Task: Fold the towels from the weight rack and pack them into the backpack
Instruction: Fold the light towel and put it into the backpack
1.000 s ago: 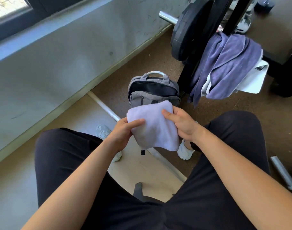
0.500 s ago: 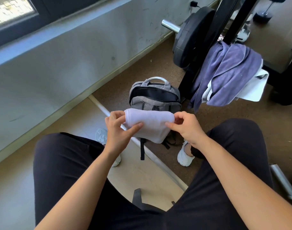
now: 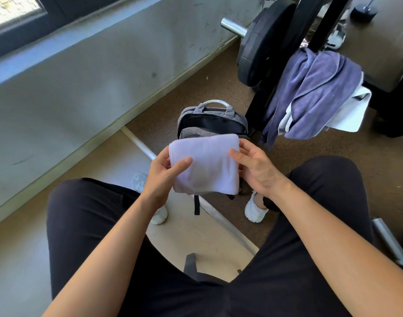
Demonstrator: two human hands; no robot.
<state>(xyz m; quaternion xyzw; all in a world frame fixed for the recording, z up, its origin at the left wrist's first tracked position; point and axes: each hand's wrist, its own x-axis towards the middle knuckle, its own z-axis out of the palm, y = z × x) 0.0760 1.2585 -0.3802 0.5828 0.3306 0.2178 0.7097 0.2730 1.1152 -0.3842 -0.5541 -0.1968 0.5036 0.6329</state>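
Folded lilac towel point(image 3: 205, 165) held flat in the air just in front of the backpack point(image 3: 209, 120), hiding its lower front and most of its straps. Left hand point(image 3: 163, 177) pinching towel's left edge, thumb on top, fingers underneath. Right hand point(image 3: 255, 170) gripping right edge, thumb laid on the cloth, fingers curled behind.

Backpack upright on brown floor, main zip open, dark inside showing, grey handle at far side. One black strap point(image 3: 197, 204) hanging out below the towel, nearer than the backpack.

Right of backpack, touching or nearly: black post of weight rack point(image 3: 307, 21). Draped on rack, right of and beyond backpack: purple towel point(image 3: 310, 92), white towel point(image 3: 351, 113) partly under it. Beyond backpack to the right: black weight plate point(image 3: 257, 49) on chrome bar end point(image 3: 232, 27).

Left of backpack: pale floor rail point(image 3: 138, 143) running diagonally, grey wall past it. Nearer than backpack: two white shoes point(image 3: 254, 209), one each side, black-trousered legs filling foreground.

Versus half a second ago: towel opened from a narrow bent roll to a wider flat rectangle, covering more of backpack front; right thumb flat on cloth instead of fingertip pinch at the end; rack towels and backpack unmoved
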